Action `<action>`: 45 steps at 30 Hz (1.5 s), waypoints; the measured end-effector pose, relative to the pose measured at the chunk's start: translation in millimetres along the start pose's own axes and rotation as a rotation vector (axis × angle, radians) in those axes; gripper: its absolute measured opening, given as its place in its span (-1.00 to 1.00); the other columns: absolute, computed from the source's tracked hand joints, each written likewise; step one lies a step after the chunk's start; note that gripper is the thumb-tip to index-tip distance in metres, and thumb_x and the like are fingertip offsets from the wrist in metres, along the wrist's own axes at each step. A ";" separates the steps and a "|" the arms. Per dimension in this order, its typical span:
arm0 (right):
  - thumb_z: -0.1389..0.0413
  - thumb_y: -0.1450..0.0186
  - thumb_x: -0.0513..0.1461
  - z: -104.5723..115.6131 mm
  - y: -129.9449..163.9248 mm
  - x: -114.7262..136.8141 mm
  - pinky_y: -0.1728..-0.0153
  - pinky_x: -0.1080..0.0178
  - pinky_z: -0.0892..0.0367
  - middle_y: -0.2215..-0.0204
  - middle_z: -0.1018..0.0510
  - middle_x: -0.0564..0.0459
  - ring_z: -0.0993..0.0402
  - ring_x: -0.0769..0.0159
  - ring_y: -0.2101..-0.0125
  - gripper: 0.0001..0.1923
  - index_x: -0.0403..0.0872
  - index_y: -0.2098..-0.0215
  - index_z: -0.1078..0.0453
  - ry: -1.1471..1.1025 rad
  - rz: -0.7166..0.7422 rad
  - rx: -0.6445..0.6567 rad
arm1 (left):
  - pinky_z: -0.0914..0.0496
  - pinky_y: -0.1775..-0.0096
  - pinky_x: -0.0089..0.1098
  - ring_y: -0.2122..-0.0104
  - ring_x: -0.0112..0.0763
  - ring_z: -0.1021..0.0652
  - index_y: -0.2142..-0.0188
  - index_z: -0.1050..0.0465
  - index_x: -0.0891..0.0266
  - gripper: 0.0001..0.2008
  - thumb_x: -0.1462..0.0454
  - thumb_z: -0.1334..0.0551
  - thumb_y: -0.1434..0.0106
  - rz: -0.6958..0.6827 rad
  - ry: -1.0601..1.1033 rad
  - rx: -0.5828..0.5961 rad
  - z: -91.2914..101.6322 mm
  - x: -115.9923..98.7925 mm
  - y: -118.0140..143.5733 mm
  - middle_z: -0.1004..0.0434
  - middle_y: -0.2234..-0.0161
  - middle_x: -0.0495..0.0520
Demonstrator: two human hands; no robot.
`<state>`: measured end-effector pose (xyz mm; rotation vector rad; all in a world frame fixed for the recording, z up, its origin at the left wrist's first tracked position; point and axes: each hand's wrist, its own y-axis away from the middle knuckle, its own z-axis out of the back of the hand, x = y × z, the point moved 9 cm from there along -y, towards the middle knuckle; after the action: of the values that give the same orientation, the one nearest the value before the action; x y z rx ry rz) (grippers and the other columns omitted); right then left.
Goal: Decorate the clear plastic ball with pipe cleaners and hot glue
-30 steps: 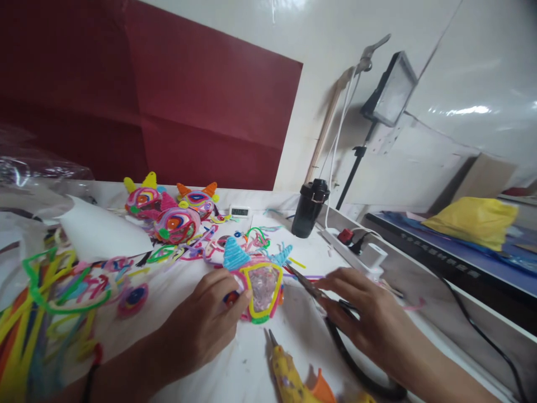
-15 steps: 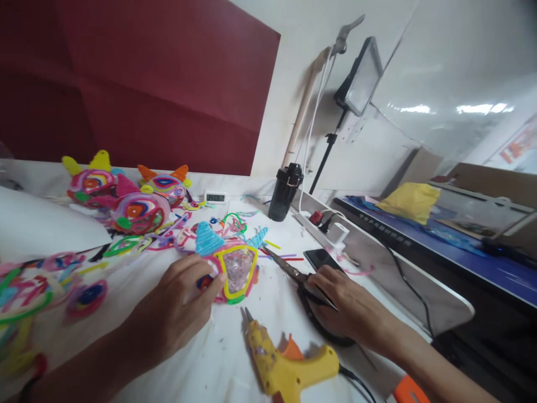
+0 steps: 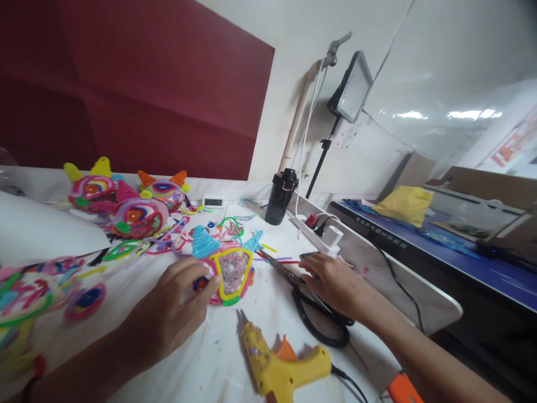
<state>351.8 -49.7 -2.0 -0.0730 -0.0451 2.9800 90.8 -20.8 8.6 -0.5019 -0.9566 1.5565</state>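
Observation:
My left hand (image 3: 178,299) is closed on the left side of a colourful pipe-cleaner animal head (image 3: 218,256) with blue ears, a yellow-framed clear panel and a round eye. The head rests on the white table. My right hand (image 3: 335,282) hovers over black-handled scissors (image 3: 298,310), its fingers apart and holding nothing I can see. Those scissors lie on the table, blades pointing to the animal head. Mostly hidden under the right hand is a dark phone. In front of the head lies a yellow hot glue gun (image 3: 287,366) with its nozzle pointing away from me.
Three finished-looking animal heads (image 3: 138,215) stand at the back left amid loose pipe-cleaner pieces (image 3: 86,302). Behind are a small digital clock (image 3: 213,201) and a black bottle (image 3: 282,196). A power strip (image 3: 312,232) runs along the right, beside a blue table (image 3: 419,252).
My right hand has let go of the scissors and lifted slightly, leaving them on the table. My left hand stays on the animal head. The camera view has shifted a little.

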 end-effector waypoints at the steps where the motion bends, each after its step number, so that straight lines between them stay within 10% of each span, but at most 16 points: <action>1: -0.01 -0.37 -0.32 5.4 -10.5 2.6 0.12 0.18 -0.33 0.14 -0.60 -0.16 -0.54 0.08 0.09 -0.74 -0.14 0.09 -0.52 -0.010 0.010 -0.010 | -0.39 -0.10 -0.08 -0.06 -0.09 -0.40 -0.07 -0.34 0.31 -0.60 0.53 -0.20 -0.26 -0.004 -0.001 -0.009 0.7 -0.1 0.0 -0.28 0.02 0.22; 16: -0.14 -0.40 -0.13 -43.6 -121.4 5.2 0.11 0.05 -0.48 0.01 -0.50 -0.05 -0.51 0.19 0.11 -0.69 -0.10 -0.05 -0.39 -0.147 -0.002 0.098 | -0.43 -0.10 -0.24 -0.06 -0.20 -0.40 0.01 -0.40 0.36 -0.74 0.48 -0.14 -0.32 -0.018 -0.014 -0.036 4.5 -4.3 -1.3 -0.30 0.06 0.21; 20: -0.11 -0.36 -0.25 -23.6 -110.2 -18.5 0.28 0.21 -0.39 0.35 -0.57 -0.11 -0.48 0.26 0.34 -0.84 -0.20 0.28 -0.48 -0.281 -0.058 -0.055 | -0.44 -0.11 -0.19 -0.04 -0.20 -0.42 0.06 -0.40 0.34 -0.76 0.49 -0.15 -0.30 -0.031 -0.063 -0.044 10.2 -8.5 -6.5 -0.35 0.11 0.20; 23: 0.00 -0.37 -0.20 7.5 -83.4 -23.7 0.40 0.26 -0.34 0.40 -0.55 -0.04 -0.45 0.29 0.40 -0.76 -0.15 0.16 -0.46 -0.447 -0.038 -0.191 | -0.47 -0.07 -0.17 -0.01 -0.18 -0.45 0.04 -0.41 0.34 -0.70 0.52 -0.18 -0.23 -0.030 -0.072 -0.061 11.9 -8.8 -8.8 -0.40 0.14 0.19; 25: -0.13 -0.30 -0.10 28.4 -63.1 -10.4 0.44 0.26 -0.34 0.44 -0.52 0.03 -0.44 0.31 0.46 -0.64 -0.14 0.02 -0.42 -0.902 0.080 -0.250 | -0.48 -0.06 -0.18 0.00 -0.18 -0.45 0.04 -0.41 0.37 -0.69 0.53 -0.20 -0.21 -0.027 -0.070 -0.055 10.5 -8.6 -9.8 -0.42 0.16 0.20; 29: -0.37 -0.12 -0.05 36.1 -40.4 44.7 0.49 0.31 -0.30 0.56 -0.50 0.10 -0.38 0.40 0.55 -0.70 -0.10 0.36 -0.50 -1.477 0.188 -0.037 | -0.45 -0.11 -0.22 0.02 -0.24 -0.46 0.09 -0.42 0.37 -0.71 0.54 -0.20 -0.20 -0.036 -0.070 -0.070 9.5 -10.4 -8.9 -0.43 0.17 0.18; 36: -0.36 -0.11 -0.12 43.2 -45.0 107.1 0.51 0.38 -0.25 0.58 -0.41 0.19 -0.28 0.49 0.56 -0.75 -0.10 0.44 -0.45 -1.574 0.314 -0.016 | -0.44 -0.10 -0.28 0.01 -0.24 -0.48 0.05 -0.41 0.30 -0.64 0.55 -0.22 -0.17 0.032 -0.063 -0.037 0.4 -4.2 -0.5 -0.45 0.16 0.13; 45: -0.18 -0.03 -0.32 46.0 -55.2 125.8 0.63 0.42 -0.17 0.65 -0.36 0.24 -0.17 0.53 0.66 -0.90 -0.07 0.51 -0.34 -1.357 0.393 -0.050 | -0.44 -0.09 -0.29 0.04 -0.23 -0.46 0.14 -0.44 0.32 -0.69 0.58 -0.17 -0.16 0.008 -0.053 -0.080 4.7 -6.7 -6.2 -0.42 0.18 0.14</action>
<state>234.2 23.7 39.9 2.0504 -0.2737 2.6983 92.5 -28.7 14.9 -0.5230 -1.0625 1.5495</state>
